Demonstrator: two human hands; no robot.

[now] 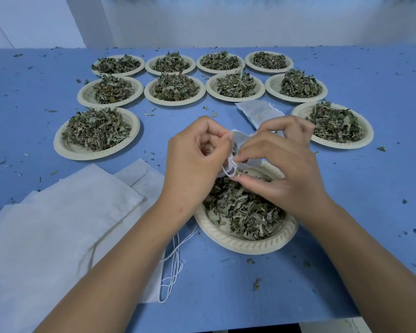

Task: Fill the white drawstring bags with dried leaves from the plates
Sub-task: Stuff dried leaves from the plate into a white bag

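Empty bags: at the left we see a stack of flat white bags (58, 224) on the near edge of the blue table (370, 188). Their loose strings (175, 260) trail toward the near plate.
Left plate: beyond the stack we find a left plate (82, 153) heaped with leaves.
Left hand: our left hand (197, 155) has its fingers curled and pinches the left side of the drawstring bag's mouth.
Drawstring bag: the drawstring bag (238, 138) hangs between both our hands, above the far rim of the near plate. Its knotted cord (231, 170) dangles below.
Near plate: the near plate (245, 245) lies under our hands and holds dried leaves (245, 207).
Right hand: our right hand (281, 169) pinches the bag's right side, its lower fingers stretched over the leaves.
Second bag: a second bag (259, 111) lies on the table just beyond our right hand; we cannot tell what it holds.
Right plate: a heaped right plate (346, 145) sits beside it.
Far plates: eight heaped far plates (173, 102) stand in two rows.
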